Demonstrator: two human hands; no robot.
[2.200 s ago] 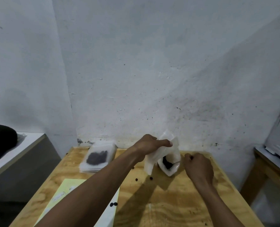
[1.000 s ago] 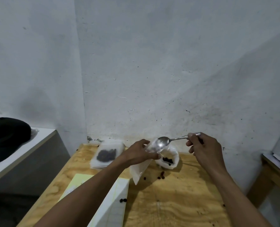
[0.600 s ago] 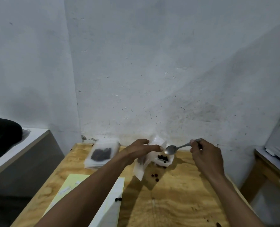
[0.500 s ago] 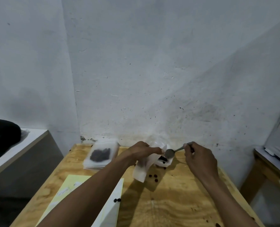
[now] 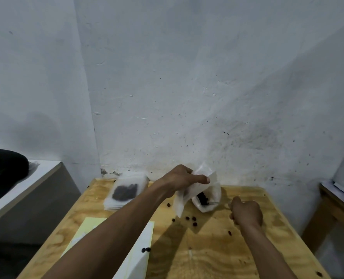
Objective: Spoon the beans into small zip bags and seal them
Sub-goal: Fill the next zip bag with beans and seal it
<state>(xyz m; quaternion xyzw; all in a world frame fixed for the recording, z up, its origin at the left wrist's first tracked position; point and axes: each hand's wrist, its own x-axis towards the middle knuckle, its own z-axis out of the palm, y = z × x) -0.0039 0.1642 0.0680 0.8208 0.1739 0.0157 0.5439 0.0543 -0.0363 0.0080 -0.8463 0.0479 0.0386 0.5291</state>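
Note:
My left hand [image 5: 179, 181] pinches a small clear zip bag [image 5: 182, 200] by its top and holds it above the wooden table [image 5: 217, 252]. Just right of it stands an open plastic bag of dark beans [image 5: 208, 205] on the table. My right hand [image 5: 245, 214] is curled in a fist low beside that bag. The spoon it grips is almost wholly hidden; only a thin line of it shows at the bag's mouth. Several loose beans [image 5: 190, 219] lie scattered under the zip bag.
A stack of clear zip bags with a dark filled one on top [image 5: 125, 191] lies at the table's back left. Yellow and white paper sheets [image 5: 139, 250] lie near the front, with two beans on them. A grey counter [image 5: 26, 190] stands left, another wooden table [image 5: 336, 200] right.
My right hand has dropped from level with the zip bag down to the table beside the bean bag, and the spoon bowl has gone out of sight. My left hand has lifted the zip bag slightly.

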